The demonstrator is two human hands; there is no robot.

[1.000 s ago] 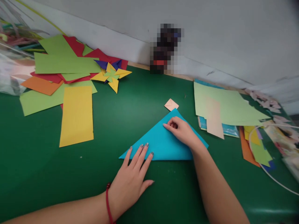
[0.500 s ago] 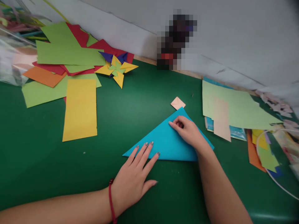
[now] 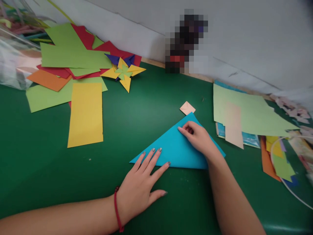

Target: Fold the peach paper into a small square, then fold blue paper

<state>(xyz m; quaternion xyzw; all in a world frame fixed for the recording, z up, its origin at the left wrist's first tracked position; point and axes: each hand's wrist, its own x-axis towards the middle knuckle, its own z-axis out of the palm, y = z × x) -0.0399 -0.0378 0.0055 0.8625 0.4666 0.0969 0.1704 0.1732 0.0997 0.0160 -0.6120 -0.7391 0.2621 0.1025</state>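
head view: left hand [image 3: 140,186] splayed, right hand [image 3: 197,138] curled, both on plain blue paper [image 3: 174,148]

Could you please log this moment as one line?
left hand: spread over blue paper triangle, near its left corner | right hand: curled on its right part | small pink folded paper: at top corner
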